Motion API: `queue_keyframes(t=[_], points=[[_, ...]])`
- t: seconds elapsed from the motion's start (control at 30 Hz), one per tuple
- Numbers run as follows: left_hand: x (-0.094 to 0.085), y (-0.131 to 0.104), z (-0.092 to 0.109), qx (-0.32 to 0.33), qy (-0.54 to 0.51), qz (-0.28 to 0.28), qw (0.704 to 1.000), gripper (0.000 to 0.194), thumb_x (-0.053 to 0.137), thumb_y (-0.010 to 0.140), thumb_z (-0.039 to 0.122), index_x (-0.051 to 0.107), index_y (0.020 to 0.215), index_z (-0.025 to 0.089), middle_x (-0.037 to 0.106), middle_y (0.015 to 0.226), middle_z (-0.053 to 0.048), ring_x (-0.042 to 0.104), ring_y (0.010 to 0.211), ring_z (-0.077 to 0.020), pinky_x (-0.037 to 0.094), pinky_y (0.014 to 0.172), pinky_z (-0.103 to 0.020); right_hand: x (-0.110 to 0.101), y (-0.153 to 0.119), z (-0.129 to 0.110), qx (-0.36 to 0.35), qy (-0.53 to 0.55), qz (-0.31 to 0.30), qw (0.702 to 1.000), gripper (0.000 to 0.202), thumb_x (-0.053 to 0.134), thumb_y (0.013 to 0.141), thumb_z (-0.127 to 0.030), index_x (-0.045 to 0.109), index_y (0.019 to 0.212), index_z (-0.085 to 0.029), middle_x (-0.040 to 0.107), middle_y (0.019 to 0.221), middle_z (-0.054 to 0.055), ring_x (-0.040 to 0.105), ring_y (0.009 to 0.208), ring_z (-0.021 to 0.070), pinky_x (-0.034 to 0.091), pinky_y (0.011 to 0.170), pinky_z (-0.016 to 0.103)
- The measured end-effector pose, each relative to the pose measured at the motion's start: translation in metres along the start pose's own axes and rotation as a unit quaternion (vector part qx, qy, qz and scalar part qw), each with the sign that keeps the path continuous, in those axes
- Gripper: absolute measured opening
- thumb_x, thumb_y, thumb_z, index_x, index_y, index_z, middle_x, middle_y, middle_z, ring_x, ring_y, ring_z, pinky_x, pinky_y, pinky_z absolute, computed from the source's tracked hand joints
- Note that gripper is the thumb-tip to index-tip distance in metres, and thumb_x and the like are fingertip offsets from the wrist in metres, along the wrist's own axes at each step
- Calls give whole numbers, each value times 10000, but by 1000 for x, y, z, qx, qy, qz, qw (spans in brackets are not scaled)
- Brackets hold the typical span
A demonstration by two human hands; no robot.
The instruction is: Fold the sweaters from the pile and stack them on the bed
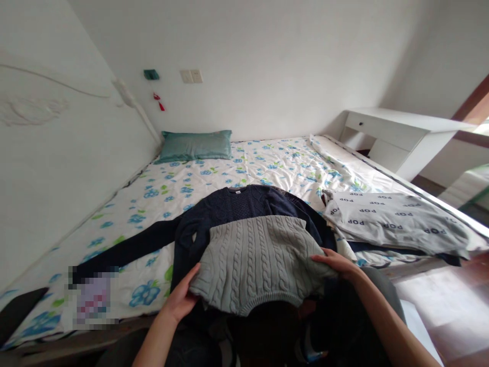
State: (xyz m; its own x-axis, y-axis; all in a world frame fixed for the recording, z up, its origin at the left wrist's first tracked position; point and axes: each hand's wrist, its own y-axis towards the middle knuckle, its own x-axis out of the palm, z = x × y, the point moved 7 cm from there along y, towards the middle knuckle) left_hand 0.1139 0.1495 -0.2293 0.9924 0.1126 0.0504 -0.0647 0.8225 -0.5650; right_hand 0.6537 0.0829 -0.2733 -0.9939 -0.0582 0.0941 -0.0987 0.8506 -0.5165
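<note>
A grey cable-knit sweater (255,255) is stretched between my two hands, its ribbed neckline toward me and its far part folded to a straight edge. My left hand (182,298) grips its left side, fingers tucked under the knit. On the opposite side my right hand (336,262) pinches the edge, thumb on top. Beneath and beyond lies a navy cable-knit sweater (244,203), spread on the bed with one sleeve reaching out to the left. The grey sweater covers much of the navy one's lower body.
The bed (267,165) has a floral sheet. Grey cloth printed with POP (393,219) lies on its right side, over dark fabric. A green pillow (194,146) rests against the far wall. A white desk (401,130) stands at the back right. A dark flat object (23,311) sits at lower left.
</note>
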Motion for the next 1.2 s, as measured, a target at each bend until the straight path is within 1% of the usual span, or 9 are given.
queue_keyframes(t=[0.1, 0.2, 0.33, 0.43, 0.57, 0.7, 0.8, 0.9, 1.2], points=[[4, -12, -16, 2, -30, -17, 999, 396, 654, 974, 551, 781, 1126, 209, 840, 1176, -160, 781, 1259, -355, 689, 1009, -521, 2, -12, 8, -18, 25, 29, 999, 683, 942, 751, -598, 761, 1292, -222, 846, 1205, 113, 810, 1168, 341, 681, 1002, 441], [19, -20, -28, 28, -30, -43, 998, 382, 843, 853, 466, 760, 1129, 217, 841, 1187, -135, 791, 1234, -330, 674, 1033, -481, 9, -12, 12, -34, 9, 46, 998, 737, 946, 731, -599, 740, 1331, -222, 838, 1236, 124, 811, 1161, 347, 681, 997, 444], [25, -17, -31, 71, -3, 1, 997, 560, 999, 630, 346, 750, 1107, 191, 852, 1135, -130, 817, 1154, -319, 661, 1004, -430, 10, -1, 9, -68, -51, 76, 994, 764, 981, 630, -511, 754, 1296, -212, 848, 1197, 123, 812, 1123, 376, 674, 1000, 491], [21, -18, -24, 83, -28, 31, 996, 502, 952, 635, 316, 750, 1074, 181, 862, 1059, -109, 829, 1095, -320, 667, 934, -408, 2, -4, 2, -88, -69, 117, 987, 708, 965, 598, -500, 780, 1208, -189, 857, 1112, 132, 819, 1064, 391, 679, 959, 500], [22, -33, -18, 50, -130, 15, 990, 307, 806, 813, 269, 762, 1105, 183, 867, 1062, -84, 835, 1075, -300, 689, 864, -387, -9, -26, -4, -77, 21, 139, 987, 673, 894, 710, -558, 775, 1289, -237, 848, 1185, 136, 835, 1048, 367, 690, 897, 443], [27, -56, -43, -58, -205, 21, 977, 244, 752, 942, 208, 777, 1180, 161, 863, 1030, -111, 848, 1056, -300, 705, 834, -368, -9, -42, 11, -21, 107, 148, 983, 598, 896, 713, -571, 791, 1210, -258, 856, 1125, 135, 842, 1002, 368, 694, 834, 439], [31, -69, -67, -110, -211, 6, 971, 377, 821, 933, 197, 760, 1304, 186, 863, 1131, -118, 849, 1076, -313, 715, 870, -408, -4, -42, 23, -41, 107, 144, 983, 635, 965, 655, -527, 779, 1187, -233, 858, 1103, 116, 833, 1039, 370, 685, 881, 444], [29, -72, -78, -80, -146, 21, 986, 601, 909, 867, 154, 713, 1429, 237, 834, 1312, -122, 832, 1149, -311, 711, 908, -434, -2, -39, 29, -80, 83, 159, 981, 719, 987, 657, -514, 748, 1266, -215, 851, 1161, 110, 817, 1103, 363, 668, 942, 445], [26, -85, -22, 25, -154, 95, 983, 629, 797, 830, -39, 748, 1428, 149, 867, 1209, -129, 850, 1084, -288, 707, 903, -342, 3, -68, -10, -108, 107, 151, 977, 770, 963, 729, -476, 725, 1427, -251, 821, 1325, 87, 781, 1208, 342, 630, 986, 396]])
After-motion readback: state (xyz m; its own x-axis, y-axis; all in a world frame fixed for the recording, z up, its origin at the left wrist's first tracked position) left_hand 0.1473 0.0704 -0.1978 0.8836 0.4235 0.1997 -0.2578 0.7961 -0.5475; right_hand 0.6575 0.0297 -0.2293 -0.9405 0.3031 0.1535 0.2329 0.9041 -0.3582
